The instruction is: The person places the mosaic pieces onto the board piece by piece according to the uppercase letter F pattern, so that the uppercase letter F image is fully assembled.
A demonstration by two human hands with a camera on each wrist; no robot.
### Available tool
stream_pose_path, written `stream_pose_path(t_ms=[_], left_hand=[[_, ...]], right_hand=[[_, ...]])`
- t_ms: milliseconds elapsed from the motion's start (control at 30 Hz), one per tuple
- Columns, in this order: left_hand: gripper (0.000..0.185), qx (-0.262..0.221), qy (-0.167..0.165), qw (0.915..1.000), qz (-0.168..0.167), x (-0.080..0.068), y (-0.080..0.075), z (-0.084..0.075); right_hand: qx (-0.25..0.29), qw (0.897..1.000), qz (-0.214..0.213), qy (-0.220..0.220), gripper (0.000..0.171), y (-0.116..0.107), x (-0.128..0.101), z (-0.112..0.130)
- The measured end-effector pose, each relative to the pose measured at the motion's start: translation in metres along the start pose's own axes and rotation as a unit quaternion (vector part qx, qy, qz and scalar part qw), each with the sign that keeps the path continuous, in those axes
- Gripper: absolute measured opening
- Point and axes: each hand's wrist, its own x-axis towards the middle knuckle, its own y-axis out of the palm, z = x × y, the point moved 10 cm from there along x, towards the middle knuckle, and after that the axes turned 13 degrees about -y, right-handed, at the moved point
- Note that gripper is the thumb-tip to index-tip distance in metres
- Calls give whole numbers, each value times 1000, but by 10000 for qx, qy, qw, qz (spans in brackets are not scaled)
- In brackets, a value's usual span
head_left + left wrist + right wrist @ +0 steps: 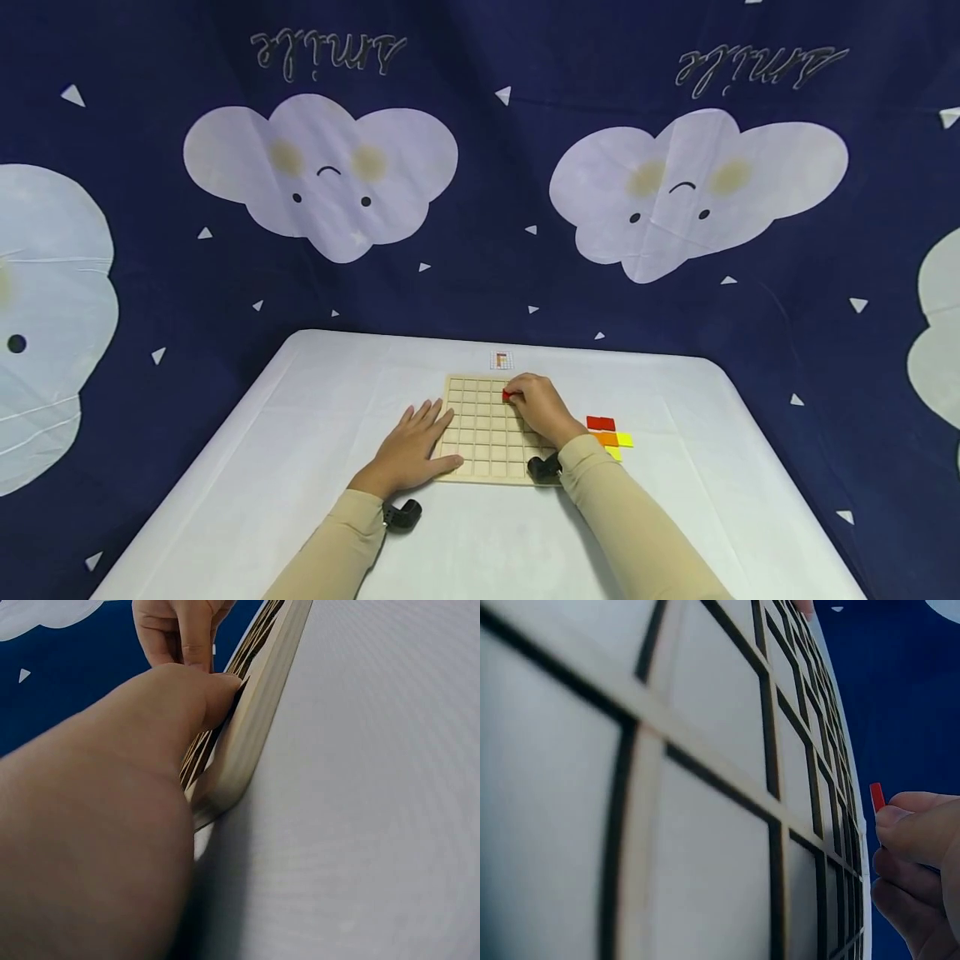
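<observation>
A wooden board (480, 433) with a grid of square recesses lies on the white table. My left hand (412, 446) rests with spread fingers along its left edge, and the thumb (217, 697) lies over the near rim in the left wrist view. My right hand (542, 407) pinches a small red tile (877, 796) between thumb and fingertips, over the far right part of the grid. In the head view, part of that red tile (506, 395) shows at the fingertips; the rest is hidden by the hand. The right forearm covers the board's near right corner.
Right of the board lie red tiles (601, 423), orange tiles (606, 438) and yellow tiles (625, 439), close together. A small printed card (502, 360) with a coloured grid pattern lies beyond the board's far edge. A dark blue cloud-patterned curtain (480, 283) hangs behind the table.
</observation>
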Motion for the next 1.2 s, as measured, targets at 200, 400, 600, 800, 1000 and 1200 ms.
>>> stream_pose_path(t_ms=[200,400,600,800,1000,1200], left_hand=[[94,8,-67,9999,89,0,0,1],[93,-19,-30,9999,94,-1,0,0],[93,-43,25,10000,7,-2,-2,0],[93,64,21,10000,48,-2,-3,-1],[93,120,-7,9999,102,-2,-3,-2],[94,135,-7,9999,105,-3,-2,-1]], right_hand=[[126,9996,262,14,12,8,6,5],[211,9987,463,-61,13,18,14,11],[129,9971,755,-14,16,29,20,12],[103,9967,806,-46,13,37,25,15],[33,9962,867,-16,12,40,29,19],[6,9961,882,31,11,41,31,20]])
